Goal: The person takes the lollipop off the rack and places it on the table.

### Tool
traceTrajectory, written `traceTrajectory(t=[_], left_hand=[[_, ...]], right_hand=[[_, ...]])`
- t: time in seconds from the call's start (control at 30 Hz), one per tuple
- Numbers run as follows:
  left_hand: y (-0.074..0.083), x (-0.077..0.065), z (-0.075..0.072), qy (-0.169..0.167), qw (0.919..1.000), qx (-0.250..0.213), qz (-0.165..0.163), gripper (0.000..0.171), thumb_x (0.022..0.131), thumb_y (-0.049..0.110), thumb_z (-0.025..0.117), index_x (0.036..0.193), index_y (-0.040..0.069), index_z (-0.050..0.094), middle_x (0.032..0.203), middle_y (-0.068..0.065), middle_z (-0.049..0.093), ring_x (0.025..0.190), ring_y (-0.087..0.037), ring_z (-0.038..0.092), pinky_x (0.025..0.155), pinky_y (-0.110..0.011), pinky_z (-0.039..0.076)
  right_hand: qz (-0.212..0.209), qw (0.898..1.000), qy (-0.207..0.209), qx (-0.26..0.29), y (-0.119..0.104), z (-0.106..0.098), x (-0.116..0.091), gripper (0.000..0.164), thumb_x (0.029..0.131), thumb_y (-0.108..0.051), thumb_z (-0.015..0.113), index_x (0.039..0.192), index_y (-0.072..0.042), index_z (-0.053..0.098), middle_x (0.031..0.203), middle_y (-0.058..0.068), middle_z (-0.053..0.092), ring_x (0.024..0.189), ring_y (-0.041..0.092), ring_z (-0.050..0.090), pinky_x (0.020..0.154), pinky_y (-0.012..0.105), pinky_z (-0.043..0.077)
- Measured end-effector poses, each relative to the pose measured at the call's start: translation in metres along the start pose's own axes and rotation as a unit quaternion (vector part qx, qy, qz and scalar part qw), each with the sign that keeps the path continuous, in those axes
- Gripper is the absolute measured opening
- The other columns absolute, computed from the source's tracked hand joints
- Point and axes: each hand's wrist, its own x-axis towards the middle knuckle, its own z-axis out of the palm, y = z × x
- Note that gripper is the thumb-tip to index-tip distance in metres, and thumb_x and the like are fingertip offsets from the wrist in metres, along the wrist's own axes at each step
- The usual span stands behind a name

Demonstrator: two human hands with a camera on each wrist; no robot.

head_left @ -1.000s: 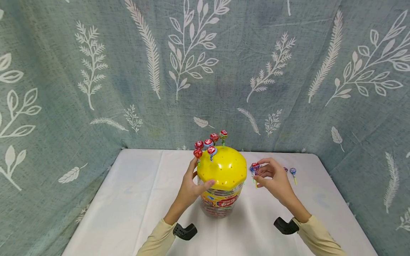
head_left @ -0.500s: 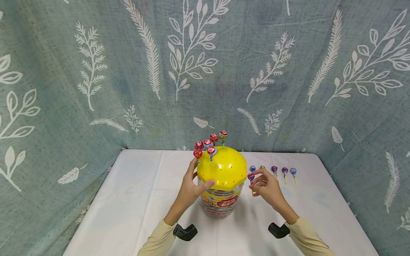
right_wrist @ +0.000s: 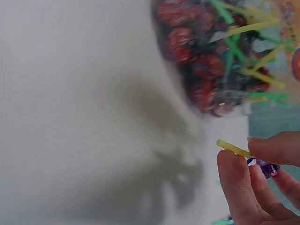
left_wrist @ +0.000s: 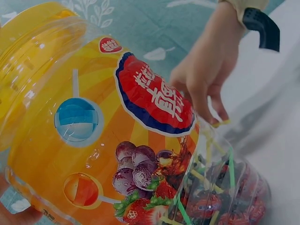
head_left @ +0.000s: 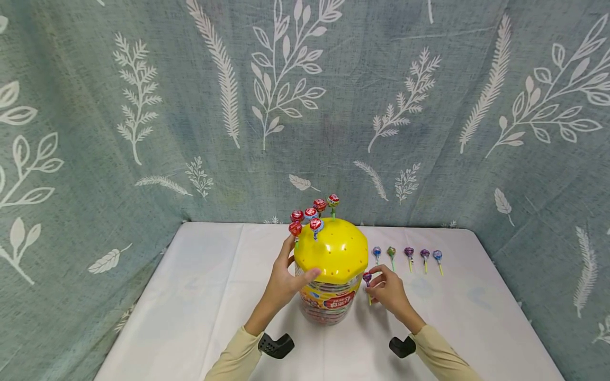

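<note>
A clear candy jar [head_left: 329, 307] with a yellow lid [head_left: 335, 251] stands on the table. Several lollipops [head_left: 311, 213] stick up from holes at the lid's left and back. My left hand [head_left: 282, 280] holds the jar by its lid on the left side, thumb on the front rim. Just right of the jar, my right hand [head_left: 388, 290] pinches a purple lollipop [head_left: 367, 277] by its yellow stick, candy end up. In the right wrist view that stick [right_wrist: 233, 148] sits between thumb and finger. Through the jar's wall [left_wrist: 225, 187], more lollipops show in the left wrist view.
Several loose lollipops [head_left: 409, 253] lie in a row on the white tablecloth [head_left: 467, 317], behind and right of my right hand. A patterned grey-green curtain [head_left: 214, 106] hangs behind the table and at both sides.
My right hand has come left and nearer with the purple lollipop, from the row to beside the jar. The row behind it is uncovered. My left hand keeps its place on the lid.
</note>
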Motion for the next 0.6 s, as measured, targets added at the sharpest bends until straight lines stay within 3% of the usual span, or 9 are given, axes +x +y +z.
traceTrajectory(t=[0.37, 0.6], left_hand=[[-0.004, 0.000, 0.000, -0.001, 0.9998, -0.005, 0.020, 0.088, 0.081, 0.033, 0.071, 0.150, 0.008, 0.021, 0.152, -0.013, 0.026, 0.137, -0.033, 0.025, 0.105, -0.055, 0.030], [-0.004, -0.001, 0.000, 0.003, 0.9997, -0.003, 0.023, 0.088, 0.081, 0.034, 0.071, 0.149, 0.008, 0.022, 0.151, -0.013, 0.027, 0.136, -0.034, 0.026, 0.105, -0.055, 0.029]], right_hand=[[0.012, 0.998, 0.001, -0.064, 0.026, 0.010, 0.007, 0.044, 0.069, 0.004, 0.076, 0.107, -0.001, 0.055, 0.075, 0.010, 0.058, 0.056, 0.018, 0.056, 0.047, 0.030, 0.053], [-0.004, 0.997, -0.009, -0.083, 0.025, 0.008, 0.009, 0.044, 0.070, 0.002, 0.077, 0.107, 0.001, 0.054, 0.071, 0.008, 0.057, 0.052, 0.017, 0.055, 0.046, 0.030, 0.052]])
